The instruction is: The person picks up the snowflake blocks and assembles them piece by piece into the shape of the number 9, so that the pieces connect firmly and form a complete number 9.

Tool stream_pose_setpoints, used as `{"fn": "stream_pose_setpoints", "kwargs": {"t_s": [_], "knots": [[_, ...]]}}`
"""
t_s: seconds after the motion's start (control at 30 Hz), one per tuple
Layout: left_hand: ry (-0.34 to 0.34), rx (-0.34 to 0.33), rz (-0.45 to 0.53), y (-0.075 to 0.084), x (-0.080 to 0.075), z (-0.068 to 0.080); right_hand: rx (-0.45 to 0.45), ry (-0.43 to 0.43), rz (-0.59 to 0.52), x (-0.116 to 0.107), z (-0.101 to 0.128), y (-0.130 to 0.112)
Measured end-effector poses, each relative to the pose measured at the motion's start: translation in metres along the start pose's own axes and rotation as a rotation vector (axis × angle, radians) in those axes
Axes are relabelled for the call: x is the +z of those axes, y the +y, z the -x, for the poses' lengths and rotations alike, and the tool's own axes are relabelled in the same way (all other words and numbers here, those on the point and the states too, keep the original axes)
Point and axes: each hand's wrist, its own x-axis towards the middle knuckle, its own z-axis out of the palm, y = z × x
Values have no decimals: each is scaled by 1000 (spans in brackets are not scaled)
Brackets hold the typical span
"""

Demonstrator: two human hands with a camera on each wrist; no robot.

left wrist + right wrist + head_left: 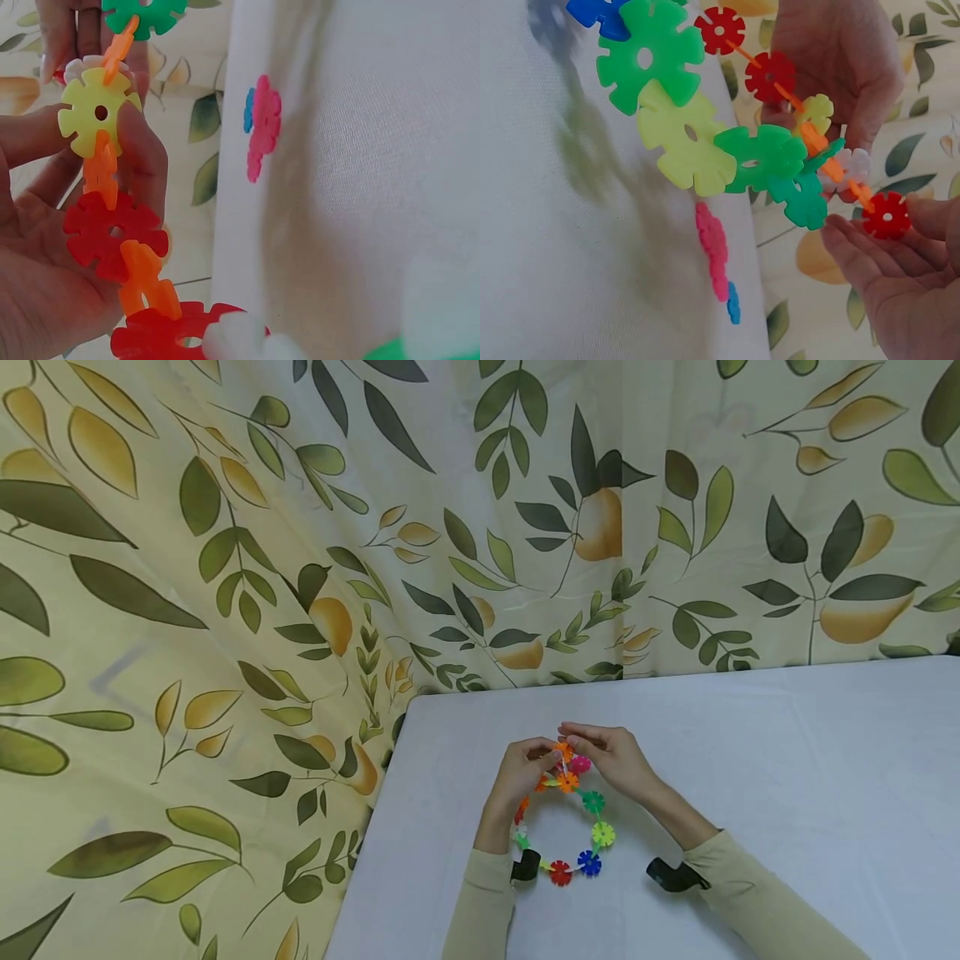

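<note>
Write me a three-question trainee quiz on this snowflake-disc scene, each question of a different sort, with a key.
1. True or false: the ring of colourful plastic snowflake discs is held by one hand only.
2. Which loose piece lies on the white table beside the ring?
A. pink snowflake disc
B. black cube
C. metal spoon
3. Fill in: in the left wrist view, the left hand pinches a ___ disc with its fingers.

Key: 1 false, since the right hand holds it too; 2 A; 3 yellow.
</note>
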Motion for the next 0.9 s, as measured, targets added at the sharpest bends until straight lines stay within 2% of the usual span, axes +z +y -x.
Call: {"fn": "stream_pose_setpoints", "kwargs": {"t_s": [0.23, 0.4, 0.53, 0.6, 0.67, 0.73, 0.8, 0.9], "knots": [[-9, 15, -12, 0, -2, 1, 13, -19, -31, 1, 0, -3], [-46, 27, -12, 1, -3, -1, 34, -18, -13, -2, -1, 0], [-71, 12, -24, 0, -3, -3, 52, 15, -32, -4, -4, 2], [-80, 10, -37, 0, -4, -3, 62, 49, -9, -4, -6, 4], [-84, 10, -43, 0, -6, -2, 83, 73, 73, -4, -7, 7], [-88, 6, -42, 1, -8, -2, 113, 63, 219, -5, -9, 11], [-93, -4, -29, 1, -11, -1, 146, 15, 362, -6, -11, 16], [-103, -18, -12, 1, -14, -1, 170, -79, 515, -6, -16, 24]]}}
